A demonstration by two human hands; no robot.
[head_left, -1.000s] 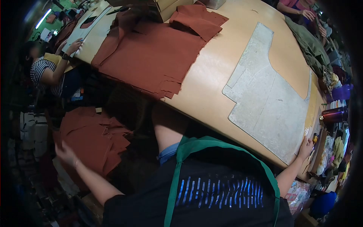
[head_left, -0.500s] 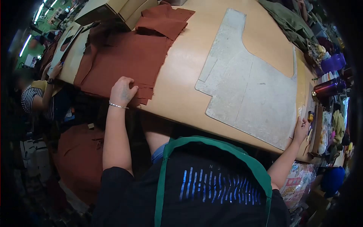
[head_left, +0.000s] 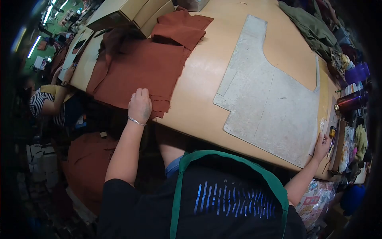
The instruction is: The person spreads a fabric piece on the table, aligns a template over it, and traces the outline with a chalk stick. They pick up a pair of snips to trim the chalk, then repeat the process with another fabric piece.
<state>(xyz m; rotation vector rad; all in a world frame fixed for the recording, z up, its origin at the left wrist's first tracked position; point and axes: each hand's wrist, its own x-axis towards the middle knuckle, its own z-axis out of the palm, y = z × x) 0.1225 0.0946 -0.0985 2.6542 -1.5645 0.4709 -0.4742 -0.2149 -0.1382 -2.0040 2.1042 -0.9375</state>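
A stack of rust-red fabric (head_left: 135, 71) lies on the left part of the table, its front layers uneven at the near right corner. My left hand (head_left: 140, 105) is closed on the near edge of this fabric, knuckles up; the thumb is hidden. To the right, a large flat grey pattern board (head_left: 274, 107) with a long narrow arm and a curved cutout rests on the table. My right hand (head_left: 321, 148) is beside the board's near right edge, close to a few slim tools (head_left: 332, 137). Its fingers are slightly bent and apart, with nothing visible between them.
Cardboard boxes (head_left: 123, 14) stand behind the fabric. Olive cloth (head_left: 308, 28), a dark tumbler (head_left: 351, 101) and a narrow box of odds and ends (head_left: 343, 153) line the right side. At far left sits another person (head_left: 47, 103). More rust-red fabric (head_left: 89, 167) lies below the table.
My left hand has moved right along the fabric's near edge, and its fingers have drawn together. My right hand has shifted slightly, its fingers bending more. The whole view has shifted a little.
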